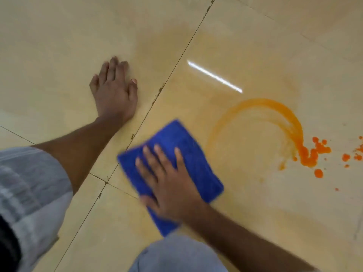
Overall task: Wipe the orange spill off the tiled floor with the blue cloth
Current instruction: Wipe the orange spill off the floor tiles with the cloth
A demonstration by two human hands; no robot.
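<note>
The person is down on the tiled floor [59, 46], mid-wipe. The right hand [169, 181] lies flat on the blue cloth [176, 154], fingers straight and spread, pressing it onto the tile rather than gripping it. The cloth is folded into a rough rectangle and looks blurred, so I take it to be sliding. It sits near the person, just right of the grout line [176, 63] that runs away toward the far side.

The left hand [115, 93] holds nothing. It is planted palm-down on the neighbouring tile to the left, fingers splayed wide, and seems to be propping up the person's weight.

The orange spill [312, 154] is far from gone. A curved orange smear arcs across the tile to the right of the cloth, and at its right end sits a thick cluster of blobs with smaller drops scattered beyond. A faint yellowish film also spreads over the tile around the cloth.

By my reckoning the wiping is well under way but the worst remains. The next pass should carry the cloth rightward along the arc and onto those blobs, gathering them inward rather than spreading them thinner. A clean face of the cloth may help there.
</note>
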